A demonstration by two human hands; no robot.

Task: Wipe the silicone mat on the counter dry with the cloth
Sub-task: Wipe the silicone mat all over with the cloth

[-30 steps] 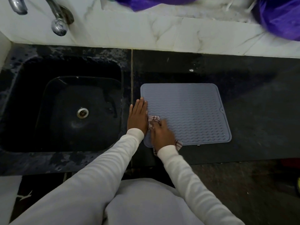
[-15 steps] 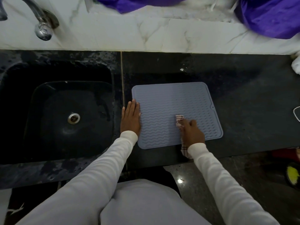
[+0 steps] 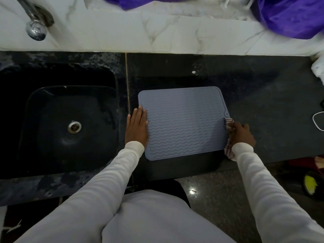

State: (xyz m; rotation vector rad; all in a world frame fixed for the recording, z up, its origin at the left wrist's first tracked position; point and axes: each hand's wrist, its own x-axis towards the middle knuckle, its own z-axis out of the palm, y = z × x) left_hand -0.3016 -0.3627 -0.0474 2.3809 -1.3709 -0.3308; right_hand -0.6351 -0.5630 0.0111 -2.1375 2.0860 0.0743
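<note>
One sweep has carried the right hand [image 3: 242,133], fingers bunched on the checked white cloth [image 3: 229,151], across the grey ribbed silicone mat [image 3: 184,123] to its right edge. The left hand [image 3: 137,128] stays flat on the left edge, so the near strip looks wiped; the far part probably remains.

Worktop: dark black polished stone worktop [image 3: 263,102], wet and speckled near the left.
Sink: deep black rectangular basin [image 3: 66,123] set in the left, with a round metal drain [image 3: 74,127].
Tap: chrome metal spout [image 3: 36,23] above the basin.
Wall: white marble ledge with grey veins [image 3: 157,32].
Floor: speckled brown-grey stone floor [image 3: 219,199], with one bright glint of light.
</note>
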